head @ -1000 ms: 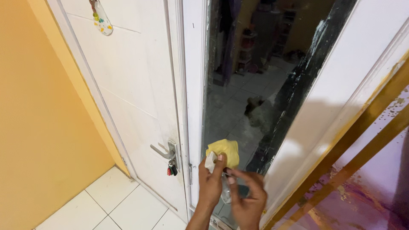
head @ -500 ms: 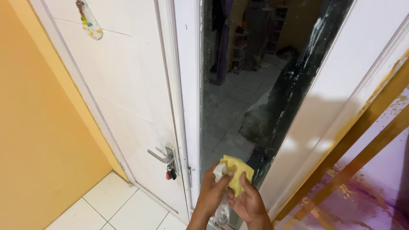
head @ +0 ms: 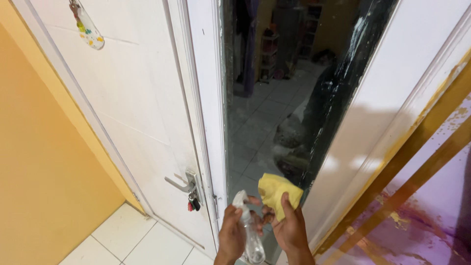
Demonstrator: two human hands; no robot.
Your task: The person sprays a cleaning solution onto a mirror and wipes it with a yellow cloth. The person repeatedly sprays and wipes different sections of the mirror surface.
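My left hand [head: 231, 234] grips a small clear spray bottle [head: 248, 230] with a white nozzle, held upright at the bottom of the view. My right hand [head: 290, 229] holds a folded yellow cloth [head: 278, 191] between thumb and fingers, just to the right of the bottle. Both hands are low in front of a tall narrow mirror [head: 274, 98] set in a white frame. The glass is smeared and reflects a tiled room.
A white door [head: 122, 108] stands to the left, with a metal lever handle [head: 179, 185] and keys hanging from its lock [head: 192, 203]. An orange wall [head: 39, 186] lies further left above white floor tiles. A purple and gold painted surface [head: 422, 206] fills the right.
The cloth has passed from beside the bottle in my left hand into my right hand and moved right. The view has shifted slightly to the right.
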